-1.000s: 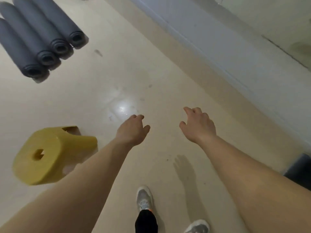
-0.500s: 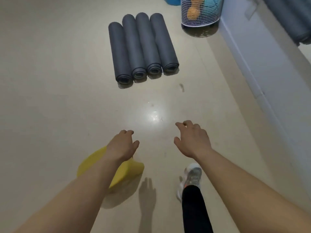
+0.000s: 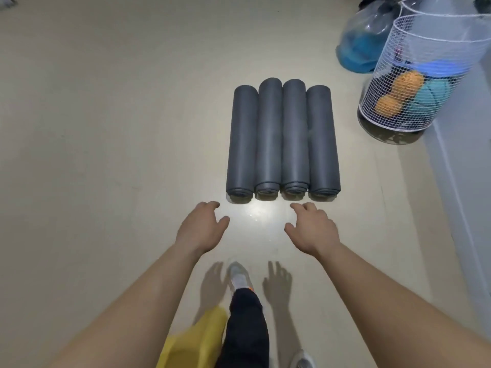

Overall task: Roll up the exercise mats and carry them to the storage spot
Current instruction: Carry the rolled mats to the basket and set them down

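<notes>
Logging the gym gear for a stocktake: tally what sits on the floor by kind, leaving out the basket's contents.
Rolled dark grey exercise mats: 4
White wire-mesh basket: 1
Translucent blue plastic container: 1
Yellow plastic item, partly hidden by the leg: 1
Total: 7

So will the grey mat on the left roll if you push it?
Probably: the leftmost rolled mat is a round tube on a shiny floor, open to its left. Held by one end it might sag; it looks soft.
</notes>
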The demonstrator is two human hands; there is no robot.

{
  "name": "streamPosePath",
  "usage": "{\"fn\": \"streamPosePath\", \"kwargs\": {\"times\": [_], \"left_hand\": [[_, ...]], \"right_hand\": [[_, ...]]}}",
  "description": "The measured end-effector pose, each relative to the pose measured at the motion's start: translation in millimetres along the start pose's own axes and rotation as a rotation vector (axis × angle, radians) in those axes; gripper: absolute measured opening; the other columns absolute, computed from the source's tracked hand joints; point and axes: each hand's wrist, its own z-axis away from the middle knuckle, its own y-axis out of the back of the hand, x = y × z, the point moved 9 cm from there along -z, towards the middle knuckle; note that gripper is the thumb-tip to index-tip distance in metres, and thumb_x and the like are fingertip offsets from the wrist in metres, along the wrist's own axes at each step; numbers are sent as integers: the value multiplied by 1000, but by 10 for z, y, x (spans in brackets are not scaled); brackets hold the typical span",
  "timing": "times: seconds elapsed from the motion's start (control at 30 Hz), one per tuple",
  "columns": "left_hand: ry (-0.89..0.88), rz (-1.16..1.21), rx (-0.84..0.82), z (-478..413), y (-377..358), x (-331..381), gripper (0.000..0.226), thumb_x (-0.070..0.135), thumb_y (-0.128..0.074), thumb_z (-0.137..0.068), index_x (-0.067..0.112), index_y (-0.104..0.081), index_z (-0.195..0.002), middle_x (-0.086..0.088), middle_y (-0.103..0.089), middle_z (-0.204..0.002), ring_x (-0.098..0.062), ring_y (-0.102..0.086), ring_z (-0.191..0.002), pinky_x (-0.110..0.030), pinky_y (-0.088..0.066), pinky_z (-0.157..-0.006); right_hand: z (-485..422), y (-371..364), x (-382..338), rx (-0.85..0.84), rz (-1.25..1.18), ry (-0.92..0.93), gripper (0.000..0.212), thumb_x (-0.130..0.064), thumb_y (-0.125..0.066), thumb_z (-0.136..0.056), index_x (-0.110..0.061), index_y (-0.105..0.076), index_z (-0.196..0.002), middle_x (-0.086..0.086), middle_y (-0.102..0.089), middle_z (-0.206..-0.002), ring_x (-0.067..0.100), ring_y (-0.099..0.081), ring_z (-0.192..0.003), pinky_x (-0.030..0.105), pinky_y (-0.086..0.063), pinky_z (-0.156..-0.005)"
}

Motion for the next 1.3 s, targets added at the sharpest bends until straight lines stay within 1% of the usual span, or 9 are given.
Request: {"fn": "streamPosePath", "kwargs": {"times": [0.17,0.33,0.47,0.6,0.83,1.0,1.13,1.23,1.3], "left_hand": [[-3,-31,-77,-1190,676,-126,56,43,-49,-102,19,-41,-152,-3,-44,-153,-23,-50,-134,-36,-42,-107],[-1,-116,-109,-2479,1308,-190,56,44,-47,-103,20,-40,-153,-2,-44,-151,-24,-50,-132,-38,-44,-104],[-38,-164,-133,-3494,1709,16,55,43,-48,-103,19,-41,-152,-2,-45,-151,-24,-52,-130,-36,-43,-101],[-120,-227,-189,-4458,1871,388,55,42,-48,-103,19,-41,-152,-2,-44,-152,-24,-50,-133,-36,-42,-103],[-314,-429,-320,-6043,1660,876,52,41,-48,-103,19,-44,-150,-2,-48,-149,-26,-53,-129,-37,-43,-97],[-391,-595,-402,-6782,1162,866,58,43,-49,-103,16,-37,-152,-6,-48,-149,-28,-48,-134,-41,-42,-107],[-697,-910,-232,-7280,621,1234,62,52,-45,-101,10,-37,-147,-16,-41,-152,-39,-29,-143,-47,-32,-114],[-819,-877,-128,-7640,199,1559,70,56,-46,-99,11,-30,-151,-16,-28,-159,-42,-17,-148,-53,-24,-118],[-805,-784,-92,-7927,11,1683,73,55,-48,-99,10,-29,-153,-18,-26,-160,-43,-19,-147,-54,-25,-118]], "right_hand": [[-1193,394,-563,-33,-99,-63,54,-40,-49,-99,-24,-40,-150,4,-42,-150,32,-46,-129,44,-44,-102],[-2264,596,-1046,-76,-217,-145,61,-39,-47,-100,-22,-32,-156,7,-39,-153,34,-43,-135,46,-43,-103],[-2969,661,-1383,-120,-322,-196,60,-37,-45,-100,-23,-30,-157,5,-36,-155,31,-41,-136,46,-42,-106],[-3562,593,-1474,-83,-498,-319,55,-39,-50,-101,-22,-39,-152,8,-47,-145,31,-50,-128,45,-47,-102],[-4435,79,-1506,-100,-842,-664,59,-38,-54,-100,-21,-40,-154,10,-43,-151,33,-56,-126,49,-47,-104],[-4514,-571,-1485,-84,-966,-916,55,-34,-57,-98,-18,-46,-150,12,-49,-146,34,-53,-128,42,-42,-103],[-4404,-1239,-1317,-26,-1054,-1146,63,-34,-57,-97,-17,-34,-154,18,-40,-148,41,-43,-132,46,-39,-108],[-4284,-1716,-1146,72,-1030,-1390,65,-38,-57,-97,-15,-31,-152,23,-33,-151,47,-35,-135,51,-34,-110],[-4157,-2049,-1127,108,-1059,-1606,64,-41,-53,-98,-10,-32,-149,25,-29,-154,49,-34,-135,53,-35,-107]]}}
